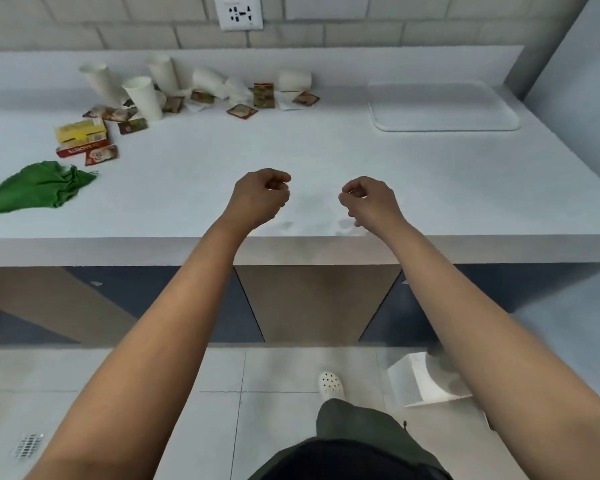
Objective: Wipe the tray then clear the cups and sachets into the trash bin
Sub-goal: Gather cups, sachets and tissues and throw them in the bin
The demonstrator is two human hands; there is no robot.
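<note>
A white tray (444, 107) lies flat at the back right of the counter. Several white paper cups (142, 97) stand or lie toppled at the back left, with brown sachets (242, 110) scattered among them. A green cloth (39, 187) lies crumpled at the left edge. My left hand (258, 199) and my right hand (369, 200) hover over the counter's front edge, fingers curled loosely, holding nothing. A white trash bin (426, 381) stands on the floor under my right forearm, partly hidden.
A yellow box (80, 131) and a red box (82, 148) lie beside the sachets, left of centre. A wall socket (238, 12) sits above the counter (326, 157). A floor drain (26, 445) is at the lower left. My white shoe (330, 384) is on the tiles.
</note>
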